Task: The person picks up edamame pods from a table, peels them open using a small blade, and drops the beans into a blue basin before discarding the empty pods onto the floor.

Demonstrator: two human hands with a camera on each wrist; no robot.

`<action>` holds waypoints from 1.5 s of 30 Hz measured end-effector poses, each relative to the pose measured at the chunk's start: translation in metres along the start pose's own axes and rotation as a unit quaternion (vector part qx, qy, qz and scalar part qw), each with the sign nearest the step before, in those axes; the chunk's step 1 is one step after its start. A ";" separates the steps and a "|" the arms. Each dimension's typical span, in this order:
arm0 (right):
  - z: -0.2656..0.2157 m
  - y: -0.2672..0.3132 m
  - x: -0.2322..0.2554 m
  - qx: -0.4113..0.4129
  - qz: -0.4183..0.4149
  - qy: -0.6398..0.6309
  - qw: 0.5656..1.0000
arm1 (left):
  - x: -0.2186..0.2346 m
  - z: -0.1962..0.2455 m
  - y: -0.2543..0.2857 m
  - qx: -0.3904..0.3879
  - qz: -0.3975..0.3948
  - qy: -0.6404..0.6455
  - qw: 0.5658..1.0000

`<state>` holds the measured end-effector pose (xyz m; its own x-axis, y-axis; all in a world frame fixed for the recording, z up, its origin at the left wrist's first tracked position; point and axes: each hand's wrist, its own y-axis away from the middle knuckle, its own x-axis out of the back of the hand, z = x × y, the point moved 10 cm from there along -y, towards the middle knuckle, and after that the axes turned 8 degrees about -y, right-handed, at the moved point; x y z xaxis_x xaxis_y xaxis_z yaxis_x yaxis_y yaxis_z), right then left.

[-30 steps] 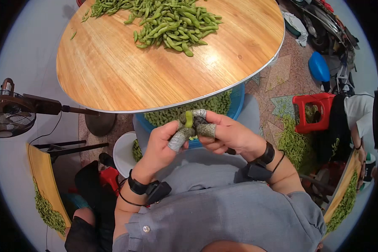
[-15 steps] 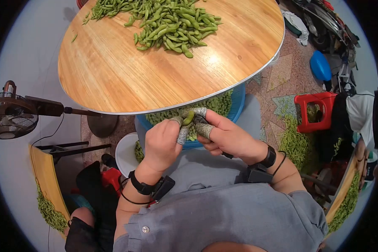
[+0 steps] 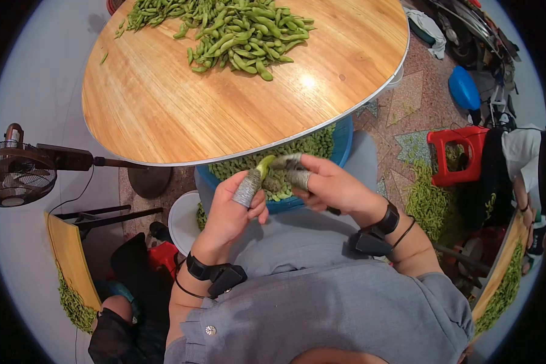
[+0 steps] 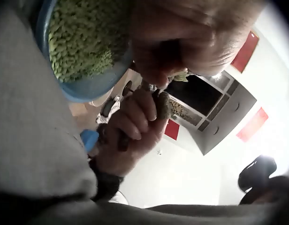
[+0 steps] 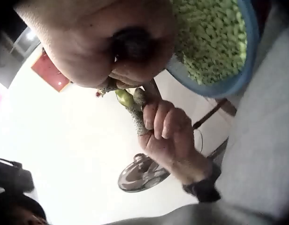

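In the head view, my left hand (image 3: pixel 232 199) pinches a green bean pod (image 3: pixel 264 166) upright between its wrapped thumb and forefinger. Opposite it, my right hand (image 3: pixel 335 187) has its wrapped fingertips at the pod's side. Its curled fingers hold a slim dark-handled tool (image 4: pixel 123 141), seen in the left wrist view; the tool's working end is hidden. Below both hands is a blue basin (image 3: pixel 346 145) of shelled green beans (image 5: pixel 215 44). The right wrist view shows the pod close under the right hand's fingers.
A round wooden table (image 3: pixel 224 115) with a heap of pods (image 3: pixel 242 39) overhangs the basin. A white bucket (image 3: pixel 181 224) stands at left, near a fan (image 3: pixel 18 173). Empty-looking husks (image 3: pixel 431 203) litter the floor by a red stool (image 3: pixel 458 158). Other people sit at both sides.
The hands were close together around a pod; the right fingers have now drawn slightly away to the right. The left hand has turned, and the pod now stands tilted at its thumb tip.
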<state>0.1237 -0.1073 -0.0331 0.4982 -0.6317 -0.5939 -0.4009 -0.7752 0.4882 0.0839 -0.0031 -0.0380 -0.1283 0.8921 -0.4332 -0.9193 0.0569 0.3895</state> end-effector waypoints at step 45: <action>-0.171 -0.056 -0.018 0.444 0.282 0.619 0.583 | 0.180 0.015 0.122 -0.053 0.349 -0.753 0.555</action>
<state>0.2690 -0.0520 0.0598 0.0474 -0.7258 0.6863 -0.7353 -0.4904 -0.4679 -0.0455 0.1713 -0.0560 -0.0844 0.0468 0.9953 -0.8679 -0.4941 -0.0503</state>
